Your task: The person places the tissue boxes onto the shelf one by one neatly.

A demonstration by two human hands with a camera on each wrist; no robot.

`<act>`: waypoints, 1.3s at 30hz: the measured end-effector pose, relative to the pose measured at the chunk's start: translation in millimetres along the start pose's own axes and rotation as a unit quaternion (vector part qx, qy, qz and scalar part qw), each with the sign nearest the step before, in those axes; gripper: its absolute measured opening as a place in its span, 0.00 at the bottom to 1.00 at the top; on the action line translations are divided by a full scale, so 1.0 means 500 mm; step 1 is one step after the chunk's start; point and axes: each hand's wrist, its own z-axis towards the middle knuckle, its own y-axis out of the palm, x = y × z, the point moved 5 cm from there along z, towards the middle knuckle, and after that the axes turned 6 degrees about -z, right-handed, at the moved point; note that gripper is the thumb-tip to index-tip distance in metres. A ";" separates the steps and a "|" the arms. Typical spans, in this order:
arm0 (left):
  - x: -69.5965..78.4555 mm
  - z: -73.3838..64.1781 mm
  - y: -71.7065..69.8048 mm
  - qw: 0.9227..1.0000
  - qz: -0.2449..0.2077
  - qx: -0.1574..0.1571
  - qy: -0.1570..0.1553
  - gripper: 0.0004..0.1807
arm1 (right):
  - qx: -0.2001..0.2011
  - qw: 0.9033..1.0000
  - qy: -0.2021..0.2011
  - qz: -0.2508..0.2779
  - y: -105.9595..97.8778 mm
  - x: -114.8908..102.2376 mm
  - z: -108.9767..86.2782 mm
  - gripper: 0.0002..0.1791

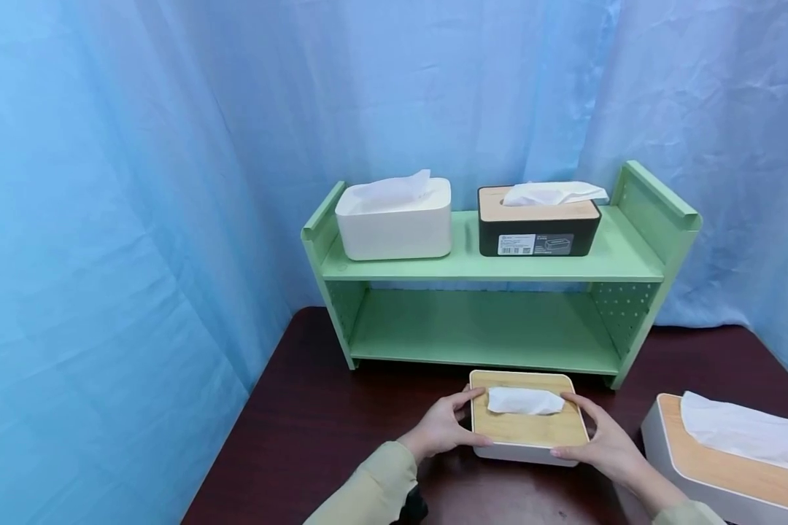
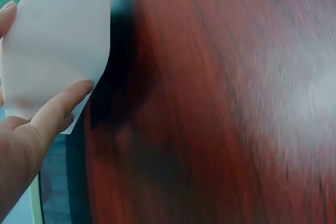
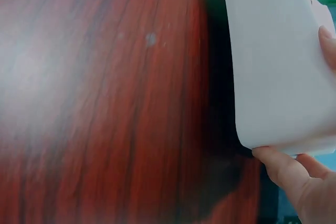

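Note:
A white tissue box [image 1: 525, 453] with a light wooden lid is between my two hands, in front of the green shelf; a white tissue [image 1: 524, 401] pokes out of its slot. My left hand [image 1: 448, 424] grips its left end, thumb at the near corner and fingers at the far side. The right hand [image 1: 603, 441] holds the opposite end the same way. Both wrist views show the box's plain white wall [image 2: 60, 40] [image 3: 278, 61], with dark shadow along its lower edge. Whether its base touches the table cannot be told.
On the green shelf [image 1: 486, 328]'s upper board stand a white tissue box [image 1: 394, 233] at left and a black, wood-topped tissue box [image 1: 538, 237] at right. A larger white, wood-topped tissue box [image 1: 735, 467] sits on the dark table [image 1: 289, 437], right of my right hand. Blue curtains [image 1: 138, 219] hang behind.

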 end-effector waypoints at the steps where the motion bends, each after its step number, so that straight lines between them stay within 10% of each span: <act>1: 0.001 -0.002 -0.005 1.000 0.001 0.000 0.000 0.43 | 0.002 1.000 -0.002 0.006 0.003 -0.004 0.001 0.54; 16: 0.001 -0.046 -0.098 1.000 -0.003 0.014 -0.007 0.43 | -0.002 0.997 -0.013 0.078 0.077 -0.054 0.029 0.53; 39: 0.041 -0.102 -0.251 0.999 0.033 0.023 0.017 0.44 | 0.036 0.997 -0.051 0.037 0.149 -0.190 0.093 0.50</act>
